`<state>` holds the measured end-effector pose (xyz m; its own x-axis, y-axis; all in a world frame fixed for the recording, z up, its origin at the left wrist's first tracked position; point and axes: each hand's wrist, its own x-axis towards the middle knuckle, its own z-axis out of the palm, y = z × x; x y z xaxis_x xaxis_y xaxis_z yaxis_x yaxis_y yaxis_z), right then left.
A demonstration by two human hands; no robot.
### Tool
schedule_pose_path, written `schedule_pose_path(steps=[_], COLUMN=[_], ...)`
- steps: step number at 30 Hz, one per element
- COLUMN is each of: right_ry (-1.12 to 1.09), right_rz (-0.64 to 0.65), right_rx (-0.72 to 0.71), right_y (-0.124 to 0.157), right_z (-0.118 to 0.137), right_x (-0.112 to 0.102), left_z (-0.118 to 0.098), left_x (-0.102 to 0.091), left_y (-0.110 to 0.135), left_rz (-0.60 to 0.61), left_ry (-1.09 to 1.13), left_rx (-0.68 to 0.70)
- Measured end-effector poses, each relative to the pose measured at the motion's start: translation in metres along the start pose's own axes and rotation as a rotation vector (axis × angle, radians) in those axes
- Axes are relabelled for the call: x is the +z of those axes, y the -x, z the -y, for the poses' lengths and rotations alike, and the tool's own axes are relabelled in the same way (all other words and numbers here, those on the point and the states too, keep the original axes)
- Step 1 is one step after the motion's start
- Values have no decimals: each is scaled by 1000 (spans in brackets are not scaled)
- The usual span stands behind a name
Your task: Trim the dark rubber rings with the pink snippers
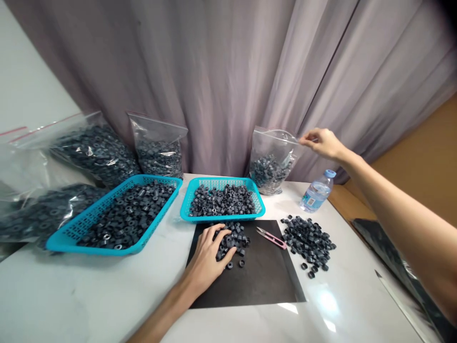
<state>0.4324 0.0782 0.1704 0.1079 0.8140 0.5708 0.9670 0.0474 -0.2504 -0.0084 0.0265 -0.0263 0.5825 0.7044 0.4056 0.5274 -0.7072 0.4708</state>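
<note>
My left hand rests on the dark mat, fingers spread over the left side of a small heap of dark grey ring-shaped parts. Up at the back right, my right hand pinches the top right corner of a clear zip bag. That bag stands upright, its mouth partly parted, with dark parts in its lower half. Pink-handled thread snips lie on the mat, right of the heap. Behind the mat, a blue basket holds many of the same parts.
A larger blue basket full of parts sits at left. Filled zip bags stand behind it, against the grey curtain. A loose pile of dark rings and a water bottle are on the white table at right.
</note>
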Motion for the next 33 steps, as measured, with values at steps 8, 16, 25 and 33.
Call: schedule_pose_path(steps=[8,16,25,33], right_ry=[87,-211,-291,-458], right_rz=[-139,257,470,468], right_rx=[-138,-257,-267,-196], right_y=[2,168,211,218], right_z=[56,172,175,179], right_x=[-13,77,148,156], left_z=[-2,-5,-4,1], left_x=[-1,-5,-4,0], left_y=[2,0,2,7], left_rz=[-21,-84,-124,-35], left_ry=[29,57,71,132], left_rx=[9,-15,-100,-97])
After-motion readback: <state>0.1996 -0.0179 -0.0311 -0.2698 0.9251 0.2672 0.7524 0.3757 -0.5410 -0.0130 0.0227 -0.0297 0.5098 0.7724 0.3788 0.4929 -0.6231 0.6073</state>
